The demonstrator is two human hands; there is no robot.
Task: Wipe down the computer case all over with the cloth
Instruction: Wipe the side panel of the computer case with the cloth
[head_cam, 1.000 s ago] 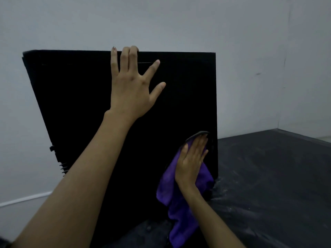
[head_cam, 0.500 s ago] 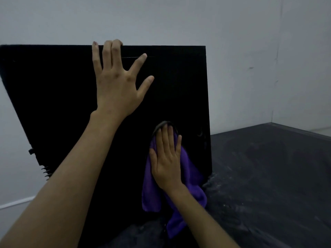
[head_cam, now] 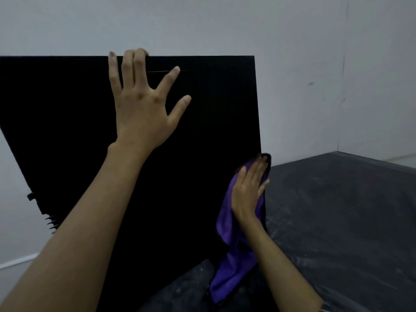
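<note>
1. Black computer case point(head_cam: 202, 154), tilted, standing on a dark sheet point(head_cam: 337, 221).
2. Left hand point(head_cam: 140, 111): fingers spread wide, flat on the case's side panel at its top edge.
3. Right hand point(head_cam: 247, 194): fingers straight, pressing the purple cloth point(head_cam: 234, 266) against the case's lower right edge.
</note>
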